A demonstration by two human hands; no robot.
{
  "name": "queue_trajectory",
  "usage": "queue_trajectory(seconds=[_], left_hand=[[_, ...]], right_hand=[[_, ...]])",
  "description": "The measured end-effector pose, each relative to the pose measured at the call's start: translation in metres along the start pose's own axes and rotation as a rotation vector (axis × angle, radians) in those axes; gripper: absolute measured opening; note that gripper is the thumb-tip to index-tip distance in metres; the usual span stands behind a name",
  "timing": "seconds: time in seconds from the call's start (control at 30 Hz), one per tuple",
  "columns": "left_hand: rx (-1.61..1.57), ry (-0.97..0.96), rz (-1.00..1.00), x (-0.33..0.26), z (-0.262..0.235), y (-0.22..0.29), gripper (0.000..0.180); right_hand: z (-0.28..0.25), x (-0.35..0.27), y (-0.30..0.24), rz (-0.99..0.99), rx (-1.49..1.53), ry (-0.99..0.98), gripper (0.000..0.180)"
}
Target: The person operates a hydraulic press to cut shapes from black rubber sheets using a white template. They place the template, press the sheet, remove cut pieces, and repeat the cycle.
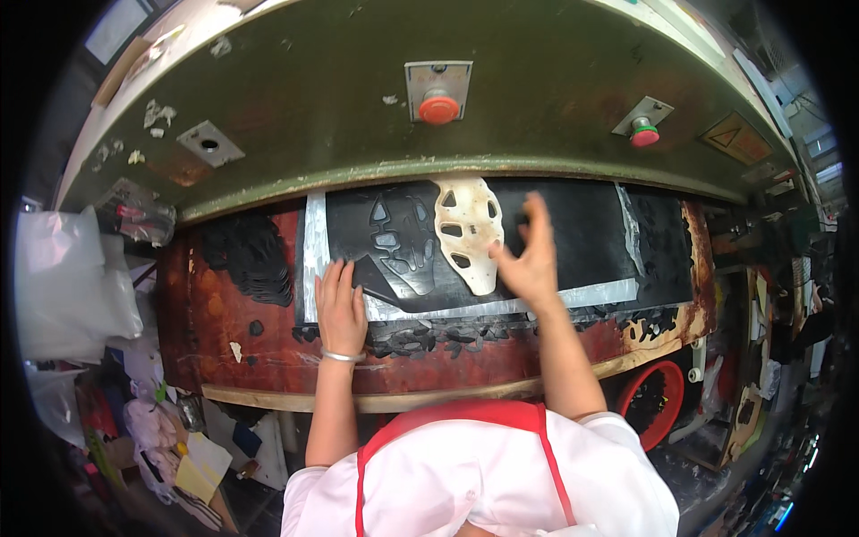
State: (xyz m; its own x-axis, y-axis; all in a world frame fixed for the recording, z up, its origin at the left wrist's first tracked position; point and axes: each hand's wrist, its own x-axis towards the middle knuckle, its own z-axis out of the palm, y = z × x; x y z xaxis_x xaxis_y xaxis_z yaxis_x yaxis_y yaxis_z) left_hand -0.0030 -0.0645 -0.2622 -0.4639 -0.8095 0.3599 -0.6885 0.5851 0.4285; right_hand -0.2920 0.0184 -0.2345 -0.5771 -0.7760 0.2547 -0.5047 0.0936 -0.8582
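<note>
Cutting die (467,233), cream-coloured, on the black sheet (573,234) under the press head (376,125).

My right hand (528,259) touches the die's right edge, fingers spread and closed on nothing. My left hand (339,309) presses flat and open on the sheet's near left corner. Black cut pieces (420,338) litter the red-brown bed (259,345) just below.

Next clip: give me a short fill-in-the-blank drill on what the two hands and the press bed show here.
1. The left hand lies flat on the ____ sheet.
2. The right hand is at the cream-coloured cutting die, its fingers ____ rather than closed.
3. The wrist that wears the silver bangle is the ____ one.
4. The middle button on the green press head is ____.

Missing words: black; spread; left; red
</note>
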Motion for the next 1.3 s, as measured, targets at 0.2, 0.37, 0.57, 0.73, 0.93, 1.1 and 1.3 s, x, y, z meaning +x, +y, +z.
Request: queue_trajectory(seconds=[0.2,0.37,0.57,0.73,0.93,1.1,1.3], left_hand=[[0.023,0.083,-0.044,-0.019,-0.004,0.022,0.035],[-0.006,0.028,-0.025,0.0,0.03,0.026,0.024],[-0.051,0.034,-0.005,0.026,0.039,0.017,0.011],[-0.062,0.04,-0.074,0.019,0.035,0.024,0.009],[-0.126,0.117,-0.022,0.002,0.038,0.023,0.002],[-0.152,0.081,-0.064,-0.03,0.035,0.025,0.01],[-0.115,-0.108,-0.195,-0.074,0.003,0.048,0.014]], right_hand=[[-0.1,0.127,0.013,-0.213,-0.284,0.663,0.079],[-0.088,0.163,0.017,-0.193,-0.387,0.695,0.091],[-0.088,0.157,0.031,-0.229,-0.392,0.66,0.092],[-0.092,0.103,0.031,-0.065,-0.12,0.462,0.088],[-0.048,-0.051,0.036,-0.149,-0.218,-0.091,0.024],[-0.062,-0.089,0.053,0.065,-0.121,-0.199,0.009],[-0.07,-0.079,0.023,-0.025,-0.169,-0.124,0.004]])
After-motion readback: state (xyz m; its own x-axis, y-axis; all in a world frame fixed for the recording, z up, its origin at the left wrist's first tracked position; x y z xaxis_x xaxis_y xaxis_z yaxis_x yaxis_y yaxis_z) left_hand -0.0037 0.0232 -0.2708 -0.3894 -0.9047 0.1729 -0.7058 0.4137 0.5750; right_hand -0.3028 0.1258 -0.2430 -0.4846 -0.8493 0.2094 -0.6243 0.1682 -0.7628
